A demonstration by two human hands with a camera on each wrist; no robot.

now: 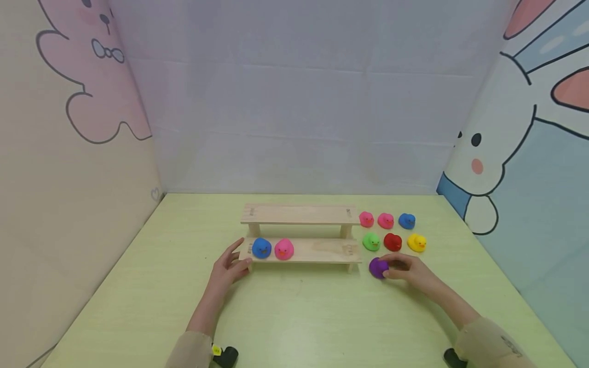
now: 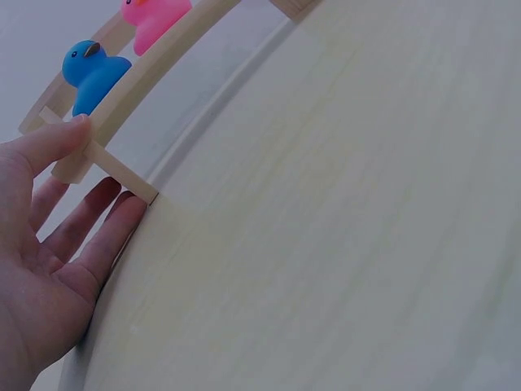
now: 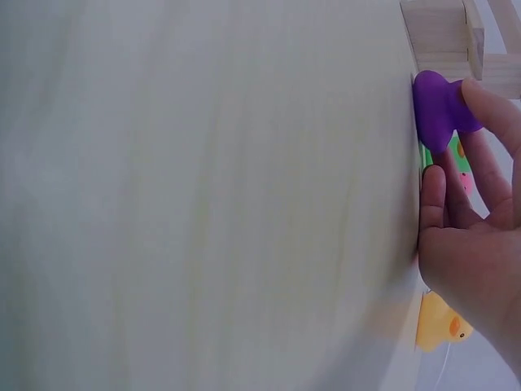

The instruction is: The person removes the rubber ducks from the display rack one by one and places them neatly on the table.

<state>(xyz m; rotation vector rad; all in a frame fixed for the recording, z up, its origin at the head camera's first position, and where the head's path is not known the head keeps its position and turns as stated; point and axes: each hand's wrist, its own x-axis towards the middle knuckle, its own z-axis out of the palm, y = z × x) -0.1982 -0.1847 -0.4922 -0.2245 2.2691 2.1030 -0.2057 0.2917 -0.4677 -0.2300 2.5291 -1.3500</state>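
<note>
My left hand (image 1: 227, 271) (image 2: 49, 244) holds the left end of the lower wooden shelf (image 1: 317, 250) (image 2: 163, 61), thumb at its front corner and fingers by its end. On that shelf a blue duck (image 1: 261, 248) (image 2: 94, 73) sits left of a pink duck (image 1: 284, 249) (image 2: 155, 20). To the right of the shelf, my right hand (image 1: 411, 271) (image 3: 476, 220) pinches a purple duck (image 1: 378, 268) (image 3: 435, 110) between thumb and fingers, low at the table surface.
Behind the lower shelf stands a higher wooden shelf (image 1: 299, 214). Right of the shelves are green (image 1: 371, 241), red (image 1: 392, 242) and yellow (image 1: 416, 243) ducks, with two pink ones (image 1: 366, 219) (image 1: 385, 221) and a blue one (image 1: 407, 221) behind them.
</note>
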